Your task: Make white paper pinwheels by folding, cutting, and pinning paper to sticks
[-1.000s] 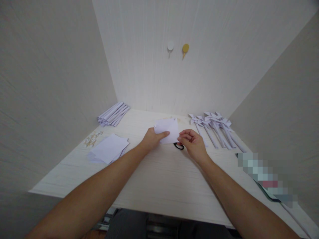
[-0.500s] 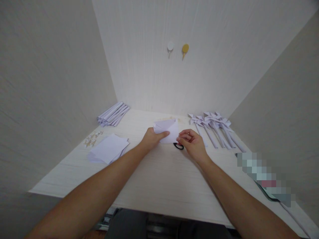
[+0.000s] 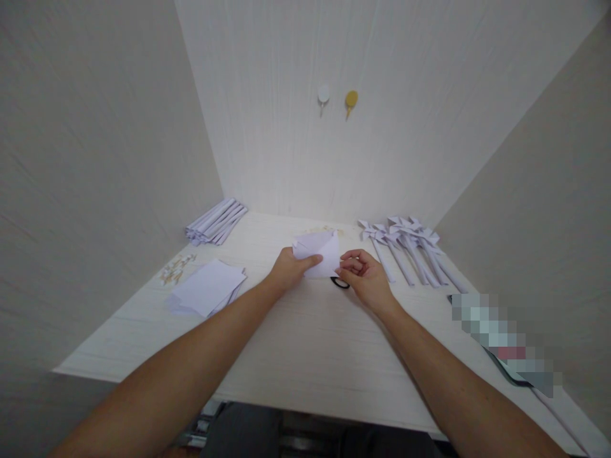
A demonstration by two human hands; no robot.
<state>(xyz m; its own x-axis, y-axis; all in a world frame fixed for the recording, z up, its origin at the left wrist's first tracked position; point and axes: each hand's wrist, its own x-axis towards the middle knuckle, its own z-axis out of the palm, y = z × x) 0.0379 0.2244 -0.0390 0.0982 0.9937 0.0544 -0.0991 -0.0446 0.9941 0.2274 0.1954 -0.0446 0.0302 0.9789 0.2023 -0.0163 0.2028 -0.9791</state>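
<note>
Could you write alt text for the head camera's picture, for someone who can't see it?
A person's left hand grips a piece of white paper over a pale table, the right hand at its lower right corner. White sheets and rolled paper tubes lie to the left; paper pinwheels on sticks lie to the right.
</note>
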